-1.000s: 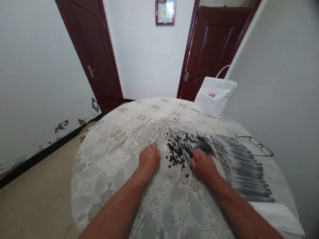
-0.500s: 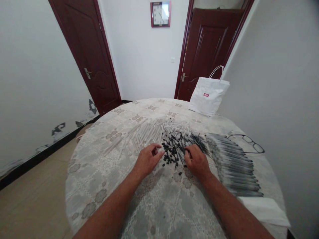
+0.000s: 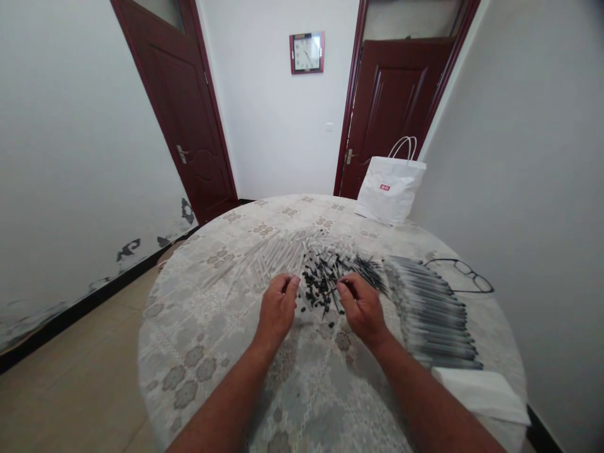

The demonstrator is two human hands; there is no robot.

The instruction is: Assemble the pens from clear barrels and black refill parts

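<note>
My left hand (image 3: 278,308) is closed beside the left edge of the small black pen caps (image 3: 313,296), thumb against fingers; whatever it pinches is hidden. On the other side of the caps, my right hand (image 3: 362,308) pinches a thin dark pen refill (image 3: 332,290) that points left. Clear pen barrels (image 3: 274,255) fan out beyond my left hand. Small white pen parts (image 3: 330,239) lie at the back of the pile. Dark-tipped refills (image 3: 370,270) spread just behind my right hand.
A row of assembled-looking pens (image 3: 436,314) lies to the right, with eyeglasses (image 3: 465,277) behind it. Nearer me is a folded white sheet (image 3: 481,393). A white paper bag (image 3: 389,192) stands at the back of the round, cloth-covered table (image 3: 189,327).
My right hand has shifted slightly left, and a thin refill now shows at its fingertips. The left hand's thumb and fingers have drawn together. The camera view has tilted up a little.
</note>
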